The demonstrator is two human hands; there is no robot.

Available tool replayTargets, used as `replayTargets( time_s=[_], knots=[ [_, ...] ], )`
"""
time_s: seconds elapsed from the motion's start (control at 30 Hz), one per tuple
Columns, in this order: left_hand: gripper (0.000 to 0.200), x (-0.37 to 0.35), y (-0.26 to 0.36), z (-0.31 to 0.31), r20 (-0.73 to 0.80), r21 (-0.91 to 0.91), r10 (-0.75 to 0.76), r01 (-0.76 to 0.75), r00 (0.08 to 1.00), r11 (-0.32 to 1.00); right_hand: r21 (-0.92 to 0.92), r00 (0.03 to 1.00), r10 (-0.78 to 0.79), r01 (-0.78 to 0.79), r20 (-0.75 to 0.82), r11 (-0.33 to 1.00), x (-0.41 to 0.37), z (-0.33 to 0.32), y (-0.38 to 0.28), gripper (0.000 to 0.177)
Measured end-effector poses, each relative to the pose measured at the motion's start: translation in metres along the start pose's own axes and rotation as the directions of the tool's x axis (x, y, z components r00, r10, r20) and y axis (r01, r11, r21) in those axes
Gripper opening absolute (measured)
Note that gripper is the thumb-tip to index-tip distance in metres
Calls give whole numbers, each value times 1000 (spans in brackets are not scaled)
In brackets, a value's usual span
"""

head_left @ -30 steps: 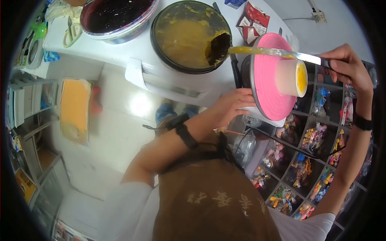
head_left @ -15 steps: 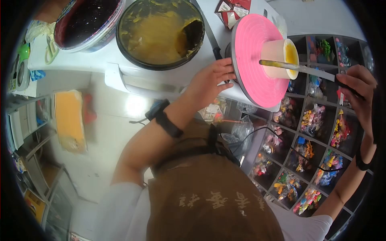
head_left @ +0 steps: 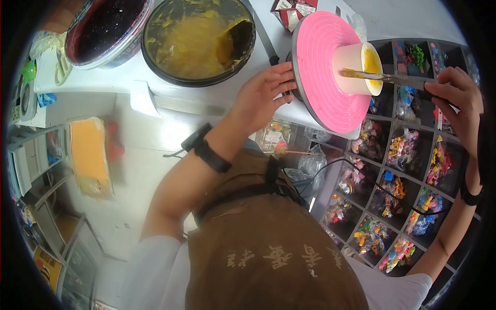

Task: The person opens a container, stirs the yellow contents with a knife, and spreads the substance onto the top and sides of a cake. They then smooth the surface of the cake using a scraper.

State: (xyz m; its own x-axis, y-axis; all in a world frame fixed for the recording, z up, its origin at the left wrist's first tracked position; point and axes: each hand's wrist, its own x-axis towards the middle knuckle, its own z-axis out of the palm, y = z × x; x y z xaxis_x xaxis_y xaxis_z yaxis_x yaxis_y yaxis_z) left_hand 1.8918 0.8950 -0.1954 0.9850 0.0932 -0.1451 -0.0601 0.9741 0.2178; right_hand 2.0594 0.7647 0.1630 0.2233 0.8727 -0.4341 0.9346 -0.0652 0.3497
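Cake (head_left: 347,70): we see a pale cylinder seated near the middle of the pink turntable (head_left: 319,67), with yellow spread on its top face.
Right hand (head_left: 457,98): our fingers are clamped on the handle of the spatula (head_left: 411,81), to the right of the cake.
Spatula: its blade crosses the cake's top edge and its tip lies over the pale side, yellow smeared along the end; we cannot tell whether all of that length touches.
Left hand (head_left: 263,95): our fingers are slightly apart and grip nothing, the fingertips at the left rim of the turntable; we cannot tell how firmly they meet it.
Turntable: it stands at the right end of the white table (head_left: 108,85), its top marked with fine rings, its rim grey.
Bowl (head_left: 191,82): dark and round, left of the turntable, it carries yellow stuff with a dark patch at its right side.
Knife (head_left: 262,36): it lies between the bowl and the turntable.
Bucket (head_left: 121,54): just left of the bowl, it holds something dark red.
Scissors (head_left: 63,67): we see their pale handles near the table's left end.
Box (head_left: 293,13): red and white, it sits beyond the turntable.
Shelf (head_left: 367,211): to our right, its grey compartments hold bagged, colourful toys.
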Motion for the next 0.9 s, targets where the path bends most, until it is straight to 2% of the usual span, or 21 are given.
replayTargets(
  time_s=[0.27, 0.33, 0.37, 0.47, 0.5, 0.6, 0.63, 0.73, 0.9],
  knots=[
    [55, 3, 6, 2, -25, -41, 44, -45, 999, 998, 79, 993, 11, -20, 118, 997, -6, -14, -3, 30],
    [56, 2, 3, 7, -60, -40, 36, -38, 998, 998, 125, 1000, -6, 2, 28, 992, -6, -21, -9, 24],
    [56, 1, 0, 5, -37, -54, 2, -4, 999, 999, 142, 997, -20, 31, -80, 989, -3, -23, -17, 18],
    [57, -3, -16, -4, 28, -65, -97, 99, 995, 993, 307, 999, -16, 27, -38, 951, 9, -49, -3, 19],
    [57, -7, -20, -3, 45, -53, -128, 130, 991, 990, 403, 997, 32, 1, -75, 915, 10, -48, -2, 20],
    [56, -16, -27, 0, 54, -40, -172, 174, 984, 984, 639, 999, 28, -44, 35, 768, 41, -65, -26, 23],
    [56, -16, -28, 1, 54, -41, -174, 177, 983, 983, 729, 993, 40, -107, 109, 676, 56, -75, -44, 22],
    [56, -18, -27, 1, 78, -60, -148, 153, 986, 986, 719, 986, 76, -162, 152, 676, 83, -61, -68, 21],
    [59, -18, -29, -3, 82, -87, -111, 118, 990, 989, 572, 995, 81, -101, 60, 814, 120, -36, -77, 19]
  ],
)
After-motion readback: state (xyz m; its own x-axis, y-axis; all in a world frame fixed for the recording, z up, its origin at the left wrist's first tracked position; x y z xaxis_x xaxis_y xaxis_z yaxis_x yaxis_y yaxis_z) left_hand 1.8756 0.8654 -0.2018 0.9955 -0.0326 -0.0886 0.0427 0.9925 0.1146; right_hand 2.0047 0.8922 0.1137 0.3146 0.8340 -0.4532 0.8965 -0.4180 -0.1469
